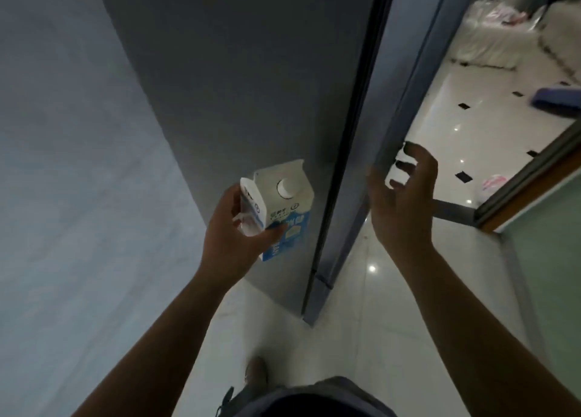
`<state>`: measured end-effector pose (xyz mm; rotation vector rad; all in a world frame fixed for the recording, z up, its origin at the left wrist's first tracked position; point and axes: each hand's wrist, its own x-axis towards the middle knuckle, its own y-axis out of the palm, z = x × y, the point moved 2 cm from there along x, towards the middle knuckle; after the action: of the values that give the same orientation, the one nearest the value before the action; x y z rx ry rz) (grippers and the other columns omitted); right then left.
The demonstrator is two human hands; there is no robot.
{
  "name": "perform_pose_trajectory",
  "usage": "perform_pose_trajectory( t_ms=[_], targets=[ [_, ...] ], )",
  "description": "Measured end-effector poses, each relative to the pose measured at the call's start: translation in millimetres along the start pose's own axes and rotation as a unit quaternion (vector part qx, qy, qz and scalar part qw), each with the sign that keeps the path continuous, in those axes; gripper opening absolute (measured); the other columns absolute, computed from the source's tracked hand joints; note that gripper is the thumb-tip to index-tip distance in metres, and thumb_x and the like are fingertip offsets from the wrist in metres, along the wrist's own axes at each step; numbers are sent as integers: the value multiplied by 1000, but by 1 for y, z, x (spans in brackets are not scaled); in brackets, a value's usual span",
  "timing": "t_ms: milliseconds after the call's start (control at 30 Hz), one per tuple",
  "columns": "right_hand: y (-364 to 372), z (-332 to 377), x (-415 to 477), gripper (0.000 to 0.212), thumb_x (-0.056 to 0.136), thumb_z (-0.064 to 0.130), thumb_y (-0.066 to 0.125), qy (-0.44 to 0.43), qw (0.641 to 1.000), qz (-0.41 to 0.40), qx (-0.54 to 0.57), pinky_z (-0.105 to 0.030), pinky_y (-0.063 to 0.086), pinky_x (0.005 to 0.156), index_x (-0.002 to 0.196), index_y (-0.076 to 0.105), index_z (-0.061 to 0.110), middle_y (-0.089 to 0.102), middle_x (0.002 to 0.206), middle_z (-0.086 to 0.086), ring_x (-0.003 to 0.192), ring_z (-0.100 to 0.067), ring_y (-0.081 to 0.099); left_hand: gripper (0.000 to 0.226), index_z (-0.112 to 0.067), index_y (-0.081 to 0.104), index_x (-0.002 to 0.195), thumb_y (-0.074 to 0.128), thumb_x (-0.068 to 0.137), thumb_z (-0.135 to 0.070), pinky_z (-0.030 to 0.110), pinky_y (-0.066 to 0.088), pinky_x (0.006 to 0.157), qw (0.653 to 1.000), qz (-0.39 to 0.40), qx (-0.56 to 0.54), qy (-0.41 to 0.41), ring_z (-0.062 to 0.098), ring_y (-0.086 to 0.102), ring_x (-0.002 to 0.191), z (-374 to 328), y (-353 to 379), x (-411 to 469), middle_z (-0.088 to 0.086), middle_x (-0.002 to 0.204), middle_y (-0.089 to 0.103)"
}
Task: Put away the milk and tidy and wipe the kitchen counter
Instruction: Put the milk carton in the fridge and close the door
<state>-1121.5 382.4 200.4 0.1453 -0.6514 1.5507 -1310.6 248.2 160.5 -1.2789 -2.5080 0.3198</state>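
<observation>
Carrying the milk carton (pixel 283 209) to the tall grey fridge (pixel 251 86).
My left hand (pixel 232 234) grips the carton against its front; my right hand (pixel 402 196), spread and empty, nears the door edge (pixel 361 133), which I judge needs pulling open next.

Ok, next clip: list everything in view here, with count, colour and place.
milk carton: one, white and blue, centre, before the tall cabinet
tall cabinet: one, dark grey, centre, likely the fridge
wall: one, pale grey, left
floor: glossy white tiles, small black insets, right and bottom
plastic bags: several, white and pink, top right
flat item: one, purple, right edge, on the floor
small bag: one, pink and white, on the floor, right
left hand: one, grips the milk carton
right hand: one, holds nothing, fingers loosely curled, beside the cabinet's edge
foot: one, bottom centre
</observation>
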Motion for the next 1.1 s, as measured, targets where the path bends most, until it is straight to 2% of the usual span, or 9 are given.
perform_pose_trajectory(
  t_ms=[100,200,333,433,600,700,833,967,1100],
  targets=[
    [17,-5,4,62,83,25,67,37,998,-46,-1,-35,54,88,134,33,12,36,128,8,110,-8,52,54,-46,42,101,78,66,-28,3,46,64,999,36,-20,18,-20,53,92,4,-1,38,-31,105,51],
    [27,-9,7,60,86,26,64,53,995,-79,-41,-33,49,95,135,31,18,40,133,4,117,-14,50,55,-45,42,103,73,57,-40,2,45,65,997,60,-47,28,-22,51,96,6,1,57,-30,106,51],
    [34,-16,7,57,86,30,62,64,990,-114,-48,0,38,85,133,31,32,39,122,29,108,10,46,65,-38,40,113,74,58,-37,2,45,69,994,85,-50,52,-15,52,103,10,5,72,-28,111,50],
    [35,-21,5,59,82,42,59,73,987,-137,-44,7,32,78,135,34,32,40,122,31,104,25,40,74,-30,41,119,72,54,-47,6,48,75,992,102,-58,56,-7,52,108,14,8,78,-22,116,52],
    [37,-20,3,56,82,35,63,87,983,-157,-28,6,34,77,130,36,45,42,119,37,102,27,42,74,-31,41,118,71,53,-49,6,48,73,989,114,-68,60,-7,52,110,18,9,82,-22,117,51],
    [42,-16,1,55,78,42,58,104,979,-175,-15,7,32,76,121,30,62,40,118,41,100,31,40,69,-35,40,115,73,55,-45,13,52,72,988,128,-56,67,4,55,110,19,7,87,-22,116,51],
    [44,-16,-1,56,78,41,57,116,976,-182,-16,5,32,80,117,28,69,41,118,43,100,31,40,70,-35,39,114,73,53,-44,19,51,78,986,138,-55,74,6,55,110,18,5,89,-16,116,52],
    [43,-19,-2,58,81,35,62,108,974,-195,-35,1,35,84,119,30,67,49,127,27,102,27,43,72,-30,39,117,73,55,-44,20,51,80,986,139,-47,85,9,54,112,15,6,90,-11,119,52],
    [42,-19,-3,60,83,28,64,102,972,-206,-39,-4,38,87,128,34,53,53,129,18,102,21,47,73,-28,39,118,82,60,-42,19,52,79,983,148,-54,91,10,55,113,14,6,91,-11,118,52]
  ],
)
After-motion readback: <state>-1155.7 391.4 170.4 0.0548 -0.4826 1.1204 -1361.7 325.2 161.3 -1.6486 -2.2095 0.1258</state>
